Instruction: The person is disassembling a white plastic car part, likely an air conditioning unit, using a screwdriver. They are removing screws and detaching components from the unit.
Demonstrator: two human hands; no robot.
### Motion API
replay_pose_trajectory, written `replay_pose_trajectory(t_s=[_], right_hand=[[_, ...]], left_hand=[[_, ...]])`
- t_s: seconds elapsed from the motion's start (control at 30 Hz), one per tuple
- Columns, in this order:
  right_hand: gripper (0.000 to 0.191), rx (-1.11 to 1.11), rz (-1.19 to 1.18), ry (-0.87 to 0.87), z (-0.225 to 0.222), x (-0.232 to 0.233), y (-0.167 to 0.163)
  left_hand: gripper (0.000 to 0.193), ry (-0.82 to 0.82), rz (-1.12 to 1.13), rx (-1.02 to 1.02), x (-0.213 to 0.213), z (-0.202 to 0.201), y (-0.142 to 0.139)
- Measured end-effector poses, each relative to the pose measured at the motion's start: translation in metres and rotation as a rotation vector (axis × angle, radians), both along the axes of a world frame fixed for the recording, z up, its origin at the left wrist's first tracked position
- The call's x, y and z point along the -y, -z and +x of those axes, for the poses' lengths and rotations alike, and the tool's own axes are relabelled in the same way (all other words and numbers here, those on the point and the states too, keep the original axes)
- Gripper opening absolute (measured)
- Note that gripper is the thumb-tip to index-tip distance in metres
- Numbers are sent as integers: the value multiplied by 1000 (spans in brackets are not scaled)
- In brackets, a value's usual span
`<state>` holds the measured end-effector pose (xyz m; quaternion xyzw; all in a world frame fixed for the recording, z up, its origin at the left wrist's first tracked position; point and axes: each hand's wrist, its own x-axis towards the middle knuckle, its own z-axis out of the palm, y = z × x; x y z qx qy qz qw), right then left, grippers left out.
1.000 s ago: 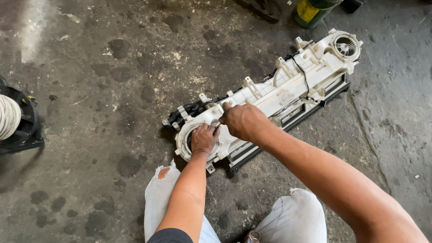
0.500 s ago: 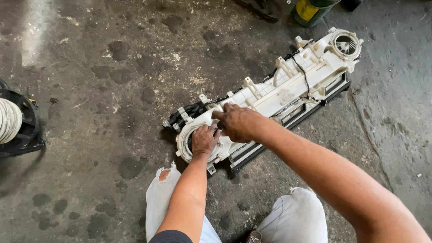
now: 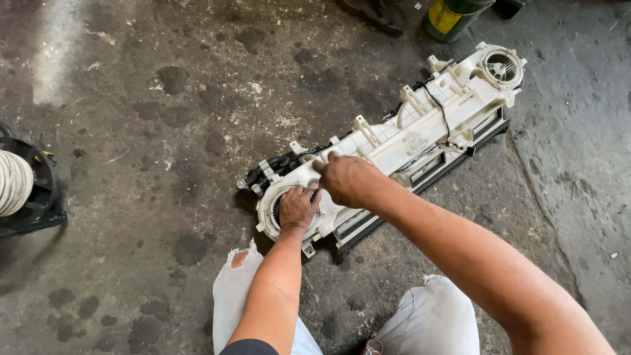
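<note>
A long white plastic housing [image 3: 420,125] with black wiring along its top lies diagonally on the stained concrete floor. It has a round opening at each end. My left hand [image 3: 299,206] rests with curled fingers over the near round opening [image 3: 268,209]. My right hand [image 3: 347,179] sits just to its right, fingertips pressed on the housing's top beside the black connector cluster [image 3: 266,173]. What the fingers grip is hidden under both hands.
A black device with a white coil [image 3: 20,187] stands at the left edge. A green and yellow can [image 3: 450,16] and dark objects sit at the top. My knees in torn light jeans [image 3: 243,289] are below the housing.
My right hand has shifted slightly up and left along the housing's top. My left hand stays on the round opening.
</note>
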<state>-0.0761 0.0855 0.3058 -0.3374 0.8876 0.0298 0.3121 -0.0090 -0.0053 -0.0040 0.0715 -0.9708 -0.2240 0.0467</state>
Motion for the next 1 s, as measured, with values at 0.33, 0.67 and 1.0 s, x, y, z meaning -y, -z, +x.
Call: replay_pose_trajectory(t_s=[0.33, 0.67, 1.0], right_hand=[[45, -131, 34, -193, 0, -4, 11], [58, -275, -207, -150, -4, -9, 34], [79, -307, -447, -227, -11, -11, 51]], left_hand=[[41, -15, 94, -54, 4, 0, -9], [51, -33, 276, 229, 14, -13, -31], [32, -126, 801, 469, 61, -49, -19]])
